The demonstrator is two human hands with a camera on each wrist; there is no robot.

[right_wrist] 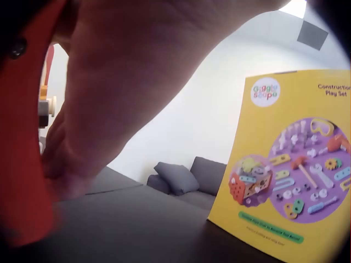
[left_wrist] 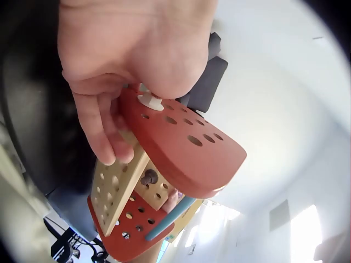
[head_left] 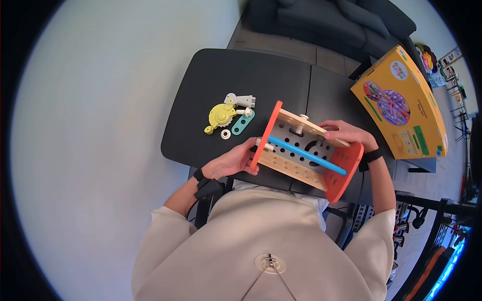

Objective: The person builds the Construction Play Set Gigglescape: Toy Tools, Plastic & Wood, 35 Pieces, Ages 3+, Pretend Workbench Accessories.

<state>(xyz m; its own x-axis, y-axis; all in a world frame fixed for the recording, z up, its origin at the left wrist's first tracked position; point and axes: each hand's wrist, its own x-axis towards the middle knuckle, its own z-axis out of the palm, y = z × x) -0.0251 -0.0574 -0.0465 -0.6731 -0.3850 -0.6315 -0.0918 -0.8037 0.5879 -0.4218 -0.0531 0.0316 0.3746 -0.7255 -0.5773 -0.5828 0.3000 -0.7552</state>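
Two hands, left hand (head_left: pixel 228 161) and right hand (head_left: pixel 350 134), grip toy toolbox (head_left: pixel 287 167), tilted, at near edge of matte black table (head_left: pixel 236 70). Toolbox: smooth red end panels (head_left: pixel 345 176), drilled pale-wood slats (head_left: pixel 310 127), blue cylindrical rod (head_left: pixel 309 156). Left fingers curled around end panel beside white bolt (left_wrist: pixel 150 102); right fingers bent over far slat, narrowly spread. Tabletop: yellow toothed disc (head_left: pixel 221 116), teal rounded plate (head_left: pixel 243 123), white ring (head_left: pixel 225 134). Right: printed yellow carton (head_left: pixel 409 103).

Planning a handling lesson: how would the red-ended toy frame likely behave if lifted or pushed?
The frame is probably stiff, since boards and a blue rod span its red ends. Open and perforated, it may feel light. Its flat boards make rolling unlikely.
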